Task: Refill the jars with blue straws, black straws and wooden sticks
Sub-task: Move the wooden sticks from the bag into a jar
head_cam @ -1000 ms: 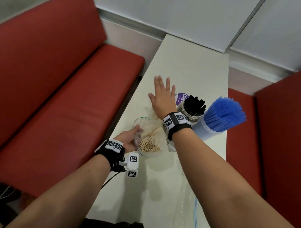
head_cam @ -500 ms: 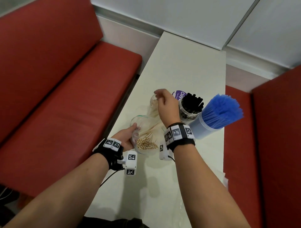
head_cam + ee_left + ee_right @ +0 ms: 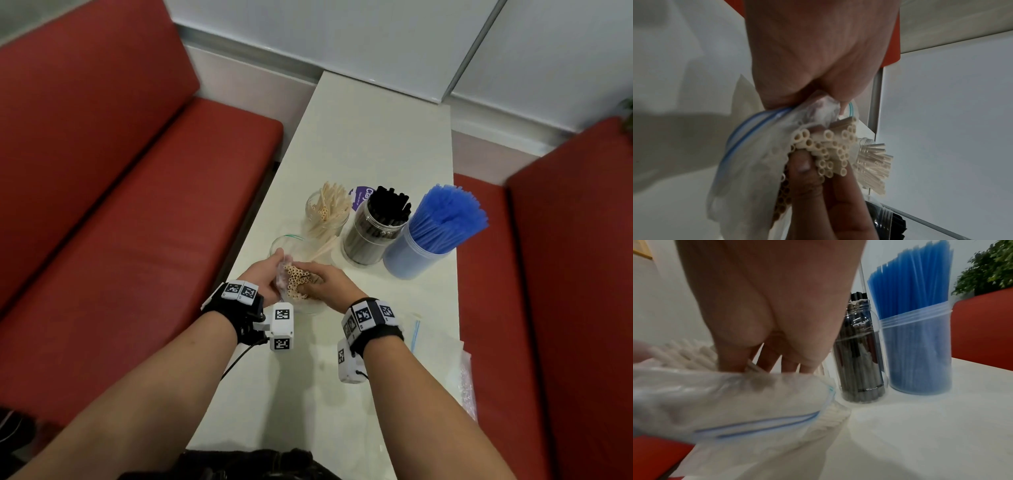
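Note:
Three jars stand in a row on the white table: a clear jar of wooden sticks, a jar of black straws and a jar of blue straws. In front of them lies a clear zip bag with more wooden sticks. My left hand pinches the bag's mouth. My right hand reaches into the bag and grips a bundle of sticks, thumb against their ends. In the right wrist view the bag hides my fingertips.
A purple-labelled item lies behind the jars. Empty plastic bags lie at the table's near right edge. Red benches flank the narrow table on both sides. The far half of the table ends at a white wall.
My right hand came back from over the stick jar to the bag and curled round a bundle of sticks. The left hand kept its hold on the bag.

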Tool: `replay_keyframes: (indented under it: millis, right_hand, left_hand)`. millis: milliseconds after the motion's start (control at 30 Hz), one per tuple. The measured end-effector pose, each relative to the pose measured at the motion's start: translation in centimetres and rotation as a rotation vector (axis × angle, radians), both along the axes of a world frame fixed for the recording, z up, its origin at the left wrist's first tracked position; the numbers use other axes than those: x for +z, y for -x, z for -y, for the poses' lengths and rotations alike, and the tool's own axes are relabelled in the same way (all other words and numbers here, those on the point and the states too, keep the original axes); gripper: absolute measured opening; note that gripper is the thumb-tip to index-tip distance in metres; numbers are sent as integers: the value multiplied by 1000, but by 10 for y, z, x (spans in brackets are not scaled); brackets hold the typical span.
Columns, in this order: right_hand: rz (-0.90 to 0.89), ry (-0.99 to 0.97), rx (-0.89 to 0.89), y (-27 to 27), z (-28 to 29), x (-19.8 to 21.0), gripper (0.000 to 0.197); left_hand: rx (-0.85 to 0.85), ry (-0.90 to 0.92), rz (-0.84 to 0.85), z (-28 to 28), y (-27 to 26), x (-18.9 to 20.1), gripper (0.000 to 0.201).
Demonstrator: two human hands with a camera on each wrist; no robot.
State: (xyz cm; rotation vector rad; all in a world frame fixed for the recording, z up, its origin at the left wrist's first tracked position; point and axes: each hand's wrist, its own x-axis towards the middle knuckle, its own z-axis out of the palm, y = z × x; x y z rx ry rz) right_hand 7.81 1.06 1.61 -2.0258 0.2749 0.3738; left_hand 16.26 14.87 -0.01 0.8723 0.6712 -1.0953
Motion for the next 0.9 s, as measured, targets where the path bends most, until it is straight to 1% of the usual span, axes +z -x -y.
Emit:
replay_keyframes:
  millis: [100, 200, 233, 333, 433, 533, 667, 833, 900]
  right_hand:
    - [49, -22, -100, 3, -2, -2, 37]
    - [104, -7, -188, 3, -3, -1, 24]
    - [115, -8, -212, 2, -3, -1, 22]
    - [147, -32, -260, -1, -2, 1, 19]
    - [226, 46, -270, -3, 1, 6, 15]
    - [281, 62, -300, -7, 3, 11, 16]
    - [270, 23, -356, -9, -4, 6, 20]
    - [235, -61, -405, -19, -14, -1, 13]
    - [226, -105, -424, -22, -19, -2, 18]
  left_hand:
    - [11, 0, -3, -2, 2, 2, 59]
    - [40, -11, 26, -4, 4, 6, 41]
    - [43, -11, 31, -5, 4, 6, 40]
    - [41, -16, 55, -6, 3, 5, 41]
    - [22, -40, 97, -7, 2, 6, 35]
    - [5, -60, 120, -7, 3, 6, 39]
    - [7, -79, 127, -5, 4, 5, 37]
    - [-41, -154, 171, -3, 4, 4, 33]
    - [-52, -163, 177, -3, 3, 2, 33]
